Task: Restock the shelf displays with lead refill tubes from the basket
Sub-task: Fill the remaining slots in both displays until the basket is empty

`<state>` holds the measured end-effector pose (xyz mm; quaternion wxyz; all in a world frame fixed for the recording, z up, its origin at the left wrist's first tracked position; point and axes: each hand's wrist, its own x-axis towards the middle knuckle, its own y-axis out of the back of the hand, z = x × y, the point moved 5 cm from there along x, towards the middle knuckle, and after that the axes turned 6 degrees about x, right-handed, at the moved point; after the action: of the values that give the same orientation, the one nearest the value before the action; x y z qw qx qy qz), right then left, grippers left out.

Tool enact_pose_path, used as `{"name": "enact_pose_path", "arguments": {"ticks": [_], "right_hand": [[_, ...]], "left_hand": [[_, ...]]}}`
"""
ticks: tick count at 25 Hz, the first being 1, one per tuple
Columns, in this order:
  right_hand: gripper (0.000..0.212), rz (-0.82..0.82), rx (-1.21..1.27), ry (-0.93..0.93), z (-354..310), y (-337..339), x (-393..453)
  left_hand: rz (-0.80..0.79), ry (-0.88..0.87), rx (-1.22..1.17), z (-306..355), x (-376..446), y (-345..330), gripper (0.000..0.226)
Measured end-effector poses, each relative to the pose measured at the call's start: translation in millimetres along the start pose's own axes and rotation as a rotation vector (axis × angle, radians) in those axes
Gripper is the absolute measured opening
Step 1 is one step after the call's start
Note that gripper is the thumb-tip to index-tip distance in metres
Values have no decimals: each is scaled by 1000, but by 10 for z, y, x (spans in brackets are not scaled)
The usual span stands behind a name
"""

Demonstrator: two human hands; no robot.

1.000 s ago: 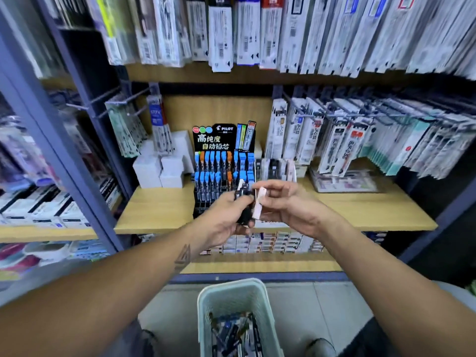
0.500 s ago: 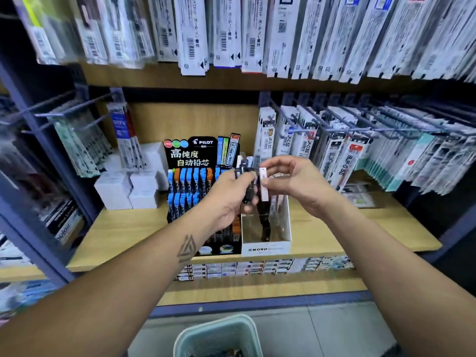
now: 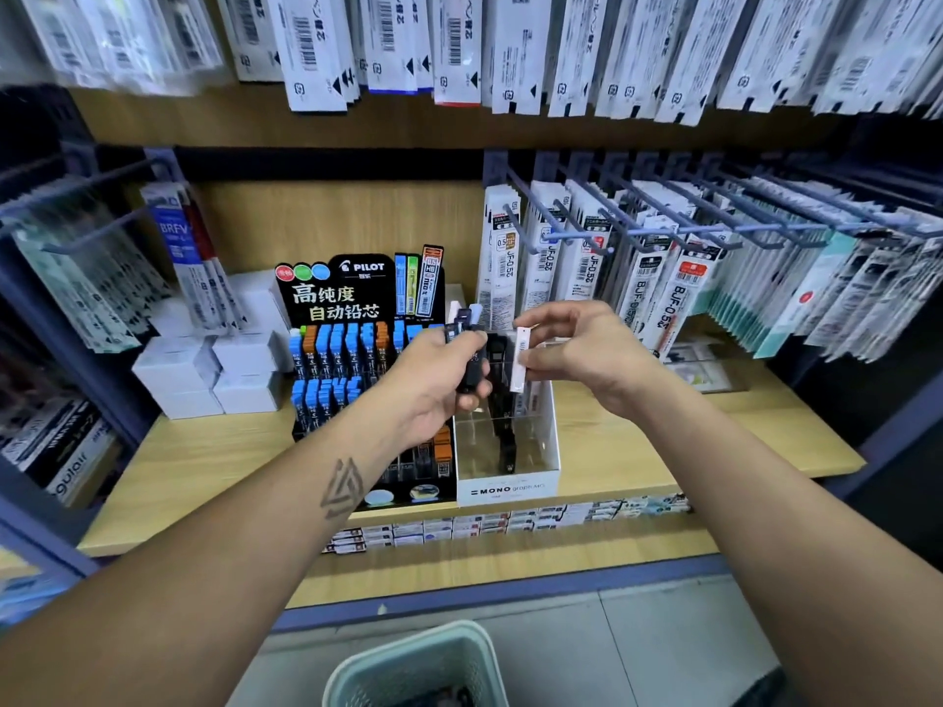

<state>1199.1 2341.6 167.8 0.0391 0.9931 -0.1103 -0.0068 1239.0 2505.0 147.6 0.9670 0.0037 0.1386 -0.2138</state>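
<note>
Above the MONO box (image 3: 507,489), the right hand (image 3: 587,354) pinches a white tube (image 3: 520,358) by its sides; the left hand (image 3: 433,385) clutches dark tubes (image 3: 472,364), perhaps several. Light, stiff, slick plastic; pinch mid-length.

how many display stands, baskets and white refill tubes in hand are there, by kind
display stands: 2, the black Pilot stand and the white Mono box
baskets: 1, the pale green basket
white tubes in hand: 1, the white tube pinched by the right hand
total: 4
</note>
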Motion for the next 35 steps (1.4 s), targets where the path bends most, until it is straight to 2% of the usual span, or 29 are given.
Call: {"name": "enact_pose_path", "arguments": {"ticks": [5,10,14,17,20,22,26,28,32,35], "right_hand": [[26,64,-47,14,9,102,84],[30,97,-88,-1,28,117,138],[17,59,-151,-6,27,112,126],[4,75,-312,86,-20,152,82],[14,127,-561,158,-14,238,124],[24,83,-636,137,22,256,146],[27,-44,-704,163,69,185,108],[24,-40,-750,169,72,169,100],[12,-9,-1022,183,94,134,125],[14,-40,-1088,209,152,90,145]], "left_hand": [[0,18,-1,-31,31,8,10],[-2,18,-2,-19,26,42,12],[-6,6,-8,4,8,39,11],[-12,4,-15,14,-11,29,11],[-15,4,-9,16,-29,28,11],[-15,8,-5,12,-32,29,11],[-23,-3,4,19,-31,37,10],[-27,-11,14,20,-29,24,9],[-24,-9,30,-5,-14,20,12],[-26,-2,37,-20,-21,19,10]]}}
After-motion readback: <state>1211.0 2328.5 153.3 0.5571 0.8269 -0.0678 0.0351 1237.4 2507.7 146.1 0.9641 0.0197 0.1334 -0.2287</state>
